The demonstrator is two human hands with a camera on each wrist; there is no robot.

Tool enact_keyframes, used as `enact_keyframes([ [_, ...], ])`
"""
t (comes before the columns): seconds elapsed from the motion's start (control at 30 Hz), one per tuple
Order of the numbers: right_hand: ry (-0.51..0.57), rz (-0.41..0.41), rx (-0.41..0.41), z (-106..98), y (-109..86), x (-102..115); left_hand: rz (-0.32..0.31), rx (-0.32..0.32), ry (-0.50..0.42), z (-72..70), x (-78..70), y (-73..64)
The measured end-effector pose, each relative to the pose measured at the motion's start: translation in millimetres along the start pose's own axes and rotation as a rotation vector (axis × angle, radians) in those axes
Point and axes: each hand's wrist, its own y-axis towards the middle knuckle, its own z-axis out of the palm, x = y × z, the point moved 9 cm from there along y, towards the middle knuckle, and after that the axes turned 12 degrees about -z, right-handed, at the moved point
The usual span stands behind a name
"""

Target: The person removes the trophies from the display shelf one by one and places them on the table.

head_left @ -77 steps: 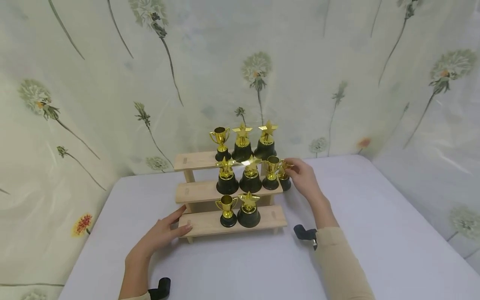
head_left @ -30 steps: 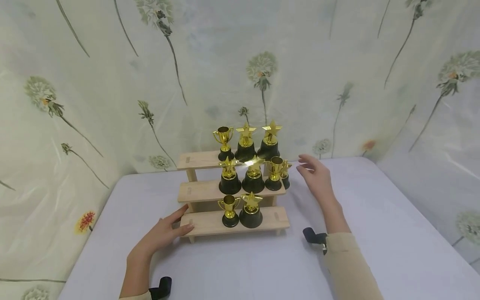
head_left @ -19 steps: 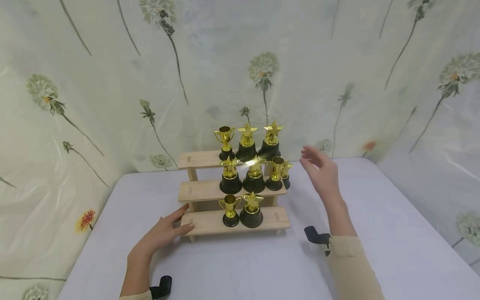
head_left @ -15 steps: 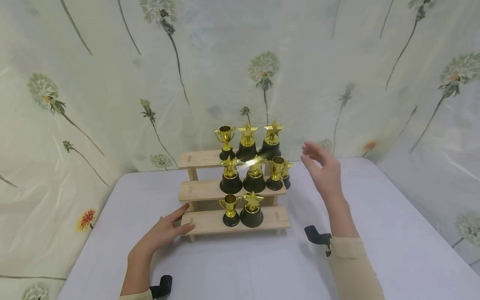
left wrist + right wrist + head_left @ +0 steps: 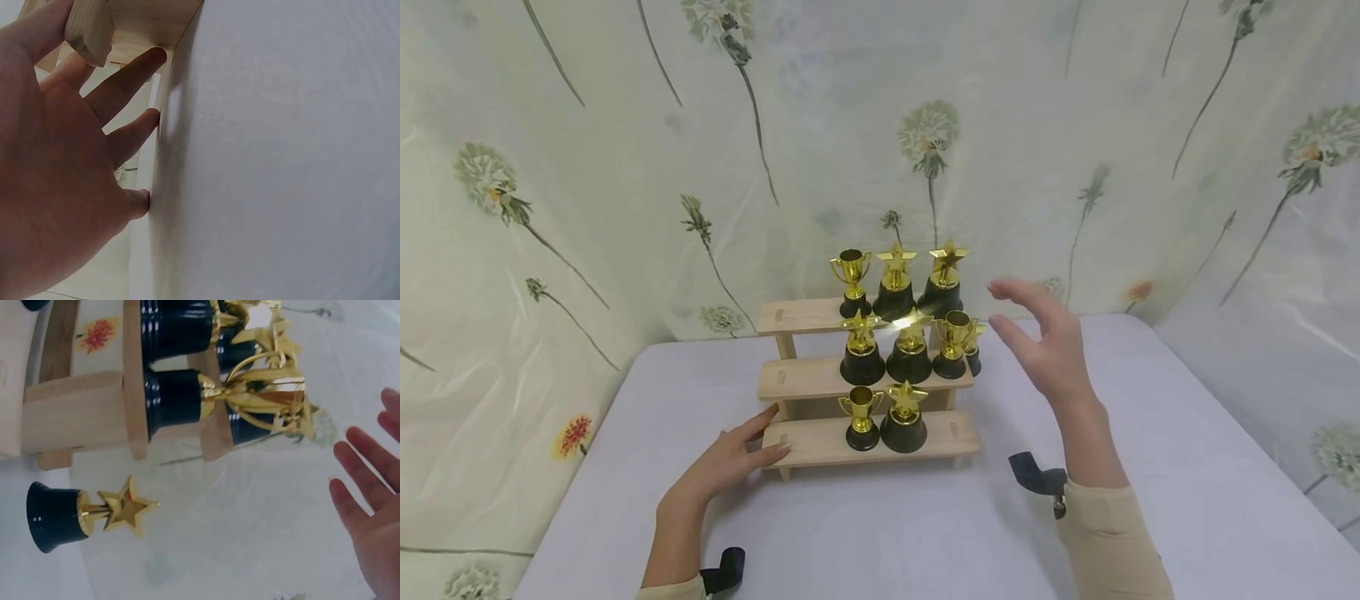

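A three-tier wooden display stand (image 5: 805,317) holds gold cup trophies and star trophies on black bases. My left hand (image 5: 718,467) grips the left end of its bottom shelf, thumb on top; in the left wrist view the shelf end (image 5: 90,31) sits between thumb and index finger, and the other fingers are spread. To the right of the stand, my right hand (image 5: 1051,350) hovers with thumb and fingers apart, holding nothing. Nearest to it are a star trophy (image 5: 56,519) standing on the table beside the stand and a cup trophy (image 5: 952,343) at the middle shelf's right end.
The top shelf carries a cup trophy (image 5: 852,279) and two star trophies. A cup trophy (image 5: 861,417) and a star trophy (image 5: 904,425) stand on the bottom shelf. The white table (image 5: 865,533) meets a floral-patterned backdrop (image 5: 820,150) behind.
My right hand has let go of the star trophy beside the stand and moved right and up. Most recently its fingers have spread wider. My left hand stays on the bottom shelf.
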Motion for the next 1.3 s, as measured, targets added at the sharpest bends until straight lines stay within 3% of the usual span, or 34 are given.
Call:
enact_keyframes([
  [0.13, 0.061, -0.068, 0.035, 5, 5.4, 19, -0.002, 0.002, -0.007, -1.5, -2.5, -1.8],
  [0.33, 0.102, -0.105, 0.142, 25, 4.2, 29, -0.02, 0.003, -0.019, -1.5, -1.9, -3.0],
  [0.67, 0.066, -0.149, 0.418, 67, -5.6, 48, -0.04, 0.004, -0.017, 1.0, 2.7, 0.3],
  [1.0, 0.008, -0.189, 0.482, 81, -8.7, 61, -0.024, 0.006, -0.011, -0.4, 1.9, -0.7],
  [1.13, 0.045, -0.144, 0.588, 96, -16.5, 61, -0.019, 0.005, -0.011, -0.3, 1.6, -0.1],
  [1.3, 0.076, -0.002, 0.731, 115, -30.1, 54, -0.015, 0.003, -0.017, 0.2, 2.6, 0.5],
])
